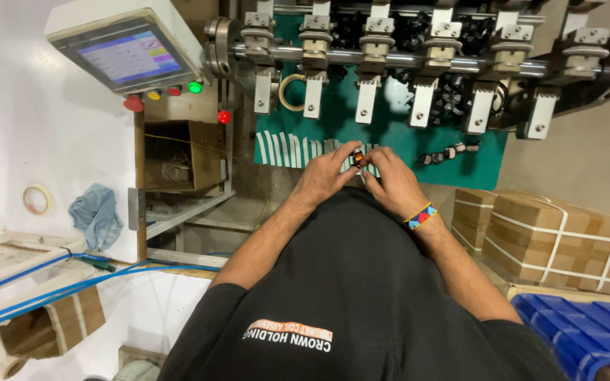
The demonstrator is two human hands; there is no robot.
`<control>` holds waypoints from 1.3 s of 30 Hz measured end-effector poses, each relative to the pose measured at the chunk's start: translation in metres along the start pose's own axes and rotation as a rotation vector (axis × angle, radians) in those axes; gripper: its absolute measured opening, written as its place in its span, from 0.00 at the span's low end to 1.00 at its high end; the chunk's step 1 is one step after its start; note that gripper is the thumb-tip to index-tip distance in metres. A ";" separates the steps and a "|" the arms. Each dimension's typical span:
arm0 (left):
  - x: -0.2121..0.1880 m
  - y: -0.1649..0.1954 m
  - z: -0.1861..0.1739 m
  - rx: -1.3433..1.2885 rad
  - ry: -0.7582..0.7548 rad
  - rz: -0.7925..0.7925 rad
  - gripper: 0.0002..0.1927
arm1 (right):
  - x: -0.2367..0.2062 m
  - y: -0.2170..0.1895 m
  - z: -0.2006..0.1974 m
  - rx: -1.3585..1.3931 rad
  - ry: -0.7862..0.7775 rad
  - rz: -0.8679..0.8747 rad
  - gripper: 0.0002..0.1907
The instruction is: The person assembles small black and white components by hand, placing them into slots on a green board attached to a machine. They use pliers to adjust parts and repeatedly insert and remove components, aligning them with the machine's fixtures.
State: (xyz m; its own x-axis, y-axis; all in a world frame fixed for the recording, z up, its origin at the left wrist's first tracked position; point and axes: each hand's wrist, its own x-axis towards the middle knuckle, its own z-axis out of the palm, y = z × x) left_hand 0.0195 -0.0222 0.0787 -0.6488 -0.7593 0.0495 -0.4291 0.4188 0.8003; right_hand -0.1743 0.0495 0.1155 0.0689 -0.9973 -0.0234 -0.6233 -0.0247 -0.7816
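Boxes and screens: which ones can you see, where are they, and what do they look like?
Touch screen: top left, tilted grey panel, bluish display.
Strapped cartons: right side, brown boxes, white bands.
Small carton: bottom left, brown, banded.
Open box: under the screen, brown cardboard.

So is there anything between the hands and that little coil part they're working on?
Nothing visible: both the left hand and the right hand already pinch the small coil part between their fingertips, above the green mat.
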 end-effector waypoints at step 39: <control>0.003 -0.010 -0.017 -0.176 -0.015 0.047 0.33 | 0.012 0.024 0.006 0.406 0.219 0.306 0.10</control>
State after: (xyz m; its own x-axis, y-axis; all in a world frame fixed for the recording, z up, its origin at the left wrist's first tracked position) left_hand 0.0325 -0.0377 0.0813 -0.6751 -0.7332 0.0815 -0.2828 0.3593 0.8894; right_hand -0.1834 0.0379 0.0930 -0.2588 -0.9468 -0.1913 -0.2356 0.2539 -0.9381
